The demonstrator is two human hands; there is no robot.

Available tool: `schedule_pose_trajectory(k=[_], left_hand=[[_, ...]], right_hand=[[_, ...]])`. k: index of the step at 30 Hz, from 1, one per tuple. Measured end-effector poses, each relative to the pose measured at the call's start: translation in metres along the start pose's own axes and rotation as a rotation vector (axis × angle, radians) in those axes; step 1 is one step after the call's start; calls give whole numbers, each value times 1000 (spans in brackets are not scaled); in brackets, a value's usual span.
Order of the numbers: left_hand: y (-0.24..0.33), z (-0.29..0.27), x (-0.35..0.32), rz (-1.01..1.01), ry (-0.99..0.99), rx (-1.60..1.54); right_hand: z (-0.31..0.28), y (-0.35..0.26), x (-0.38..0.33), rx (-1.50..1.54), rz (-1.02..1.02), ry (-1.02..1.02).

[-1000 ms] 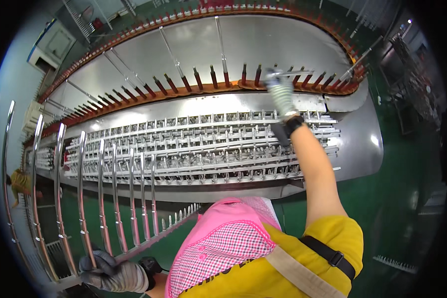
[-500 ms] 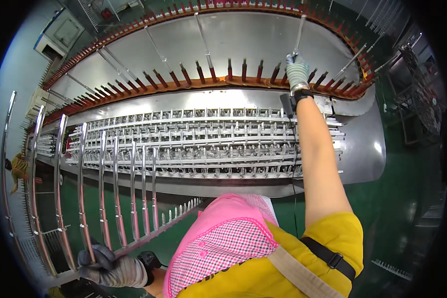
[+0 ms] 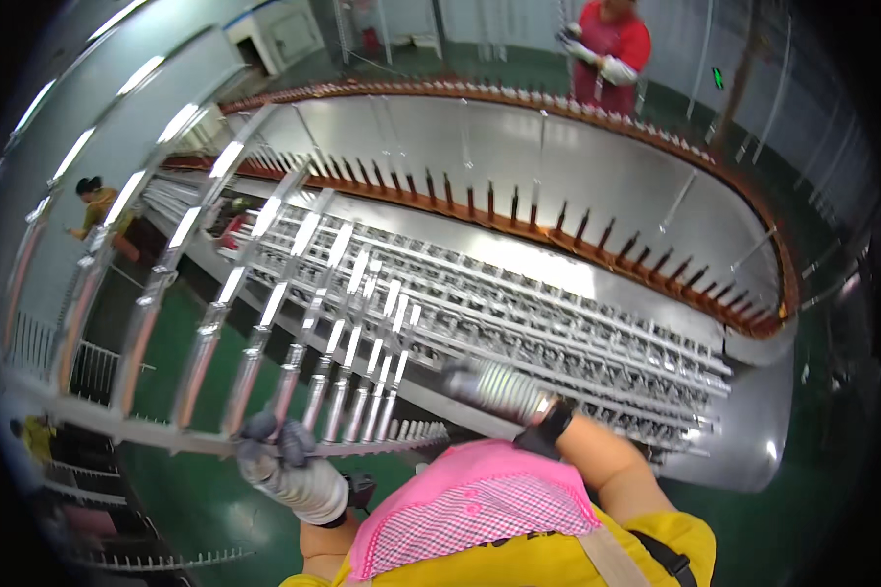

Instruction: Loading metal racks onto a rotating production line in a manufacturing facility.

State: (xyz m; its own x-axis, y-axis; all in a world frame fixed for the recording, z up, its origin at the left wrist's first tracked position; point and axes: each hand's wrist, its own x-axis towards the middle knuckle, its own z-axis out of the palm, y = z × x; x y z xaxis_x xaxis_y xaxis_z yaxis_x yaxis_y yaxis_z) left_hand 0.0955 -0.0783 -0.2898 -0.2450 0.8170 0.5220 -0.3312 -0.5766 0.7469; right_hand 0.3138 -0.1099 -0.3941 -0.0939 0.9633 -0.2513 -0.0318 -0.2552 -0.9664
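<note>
My left hand point(image 3: 276, 452), in a grey glove, is closed around a toothed metal bar point(image 3: 147, 430) that carries several long shiny metal tubes point(image 3: 303, 293) fanning up and away. My right hand point(image 3: 494, 388), gloved and blurred, hovers close to my chest by the tubes' lower ends, over the near edge of the grey machine bed with its rows of metal clips point(image 3: 578, 333). The blur hides whether it holds anything. A black band sits on its wrist.
A curved orange rail with dark upright pegs point(image 3: 558, 233) runs behind the machine bed around a shiny steel panel point(image 3: 519, 147). A person in a red top point(image 3: 612, 44) works at the far side, another in yellow point(image 3: 96, 207) at the left. Green floor lies below.
My right hand has come back from the far orange peg rail to near my chest. The view has swung left and the tube rack now fills the left side.
</note>
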Motion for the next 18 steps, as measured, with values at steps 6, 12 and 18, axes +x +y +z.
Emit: schedule_pose_trajectory(k=[6,12,18], left_hand=[[12,-7,4,-55,-86,-111],[8,-2,5,-84,-41,-30],[6,-6,5,-84,-134,-129]], right_hand=[[91,18,26,516,13,-240],[113,34,36,702,242,-194],[60,27,39,903,-78,-70]])
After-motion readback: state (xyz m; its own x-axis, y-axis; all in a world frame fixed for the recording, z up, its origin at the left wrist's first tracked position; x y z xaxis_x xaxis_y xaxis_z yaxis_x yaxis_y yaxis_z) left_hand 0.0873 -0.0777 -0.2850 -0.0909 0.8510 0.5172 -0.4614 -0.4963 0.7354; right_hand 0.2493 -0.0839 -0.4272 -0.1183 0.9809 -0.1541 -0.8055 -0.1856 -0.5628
